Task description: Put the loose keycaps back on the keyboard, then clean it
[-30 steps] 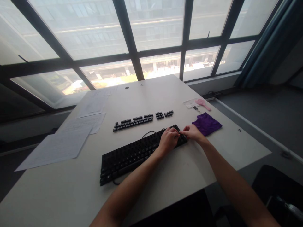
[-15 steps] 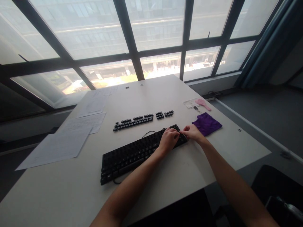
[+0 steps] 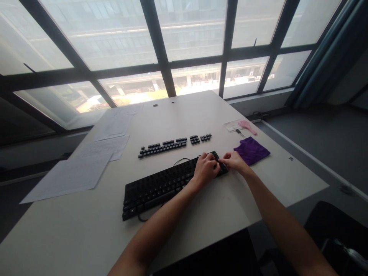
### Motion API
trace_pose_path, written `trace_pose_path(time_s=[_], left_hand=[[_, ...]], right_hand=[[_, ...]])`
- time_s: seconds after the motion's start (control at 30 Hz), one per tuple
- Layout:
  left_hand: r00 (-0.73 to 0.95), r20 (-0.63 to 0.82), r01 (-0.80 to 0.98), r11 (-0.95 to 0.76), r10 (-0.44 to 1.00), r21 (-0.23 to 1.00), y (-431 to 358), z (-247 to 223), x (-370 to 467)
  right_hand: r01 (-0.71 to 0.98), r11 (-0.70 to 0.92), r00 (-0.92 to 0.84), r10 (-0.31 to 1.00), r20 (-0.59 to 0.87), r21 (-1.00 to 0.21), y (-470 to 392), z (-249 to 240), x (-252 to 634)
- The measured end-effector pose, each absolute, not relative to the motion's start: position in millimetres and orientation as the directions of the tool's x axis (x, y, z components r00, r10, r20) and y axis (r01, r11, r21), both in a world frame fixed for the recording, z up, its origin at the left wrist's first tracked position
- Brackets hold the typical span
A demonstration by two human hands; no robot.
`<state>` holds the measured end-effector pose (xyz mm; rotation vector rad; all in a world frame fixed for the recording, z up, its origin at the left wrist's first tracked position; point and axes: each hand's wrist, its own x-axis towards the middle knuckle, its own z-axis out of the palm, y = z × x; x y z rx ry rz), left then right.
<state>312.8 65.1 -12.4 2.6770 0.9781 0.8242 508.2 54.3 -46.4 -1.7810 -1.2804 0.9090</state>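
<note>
A black keyboard [image 3: 159,188] lies at a slant on the white desk, its upper rows seemingly without keycaps. My left hand [image 3: 206,168] rests over its right part, fingers curled and pressed together; whatever they hold is hidden. Close beside it, at the keyboard's right end, my right hand [image 3: 233,160] has thumb and index finger in a pinch. Anything between those fingertips is too small to make out. Behind the keyboard, loose black keycaps [image 3: 163,148] are laid out in rows, with small groups of more keycaps [image 3: 194,139] to their right.
A purple cloth pouch [image 3: 254,150] lies just beyond my right hand. Farther back are a pink hairbrush [image 3: 246,125], a clear plastic packet [image 3: 230,126] and a small dark-headed tool [image 3: 239,132]. Printed papers [image 3: 71,172] spread along the desk's left side, with windows behind.
My left fingers have shifted slightly, the thumb and index finger dipping lower toward the keys. My right hand keeps its pinch in nearly the same place. The view has moved a little.
</note>
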Motion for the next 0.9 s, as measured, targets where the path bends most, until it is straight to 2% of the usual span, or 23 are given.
trace_pose_path(time_s=[0.23,0.4,0.47,0.6,0.73,0.9], left_hand=[[0.497,0.475,0.498,-0.687,0.726,0.529,78,24,293],[0.388,0.463,0.579,-0.602,0.797,0.55,94,56,221],[0.344,0.444,0.629,-0.555,0.827,0.545,97,57,181],[0.233,0.417,0.75,-0.435,0.878,0.498,99,45,100],[0.121,0.396,0.841,-0.307,0.91,0.447,107,29,34],[0.09,0.401,0.877,-0.264,0.912,0.402,138,15,-14]], right_hand=[[0.285,-0.19,0.278,0.954,-0.109,-0.939,50,-44,506],[0.297,-0.163,0.367,0.929,-0.045,-0.941,45,-46,504],[0.338,-0.135,0.413,0.911,0.017,-0.932,42,-43,501],[0.526,-0.037,0.478,0.839,0.259,-0.85,35,-26,485],[0.608,0.071,0.392,0.839,0.377,-0.791,32,-1,447],[0.656,0.256,0.122,0.892,0.434,-0.71,54,23,369]])
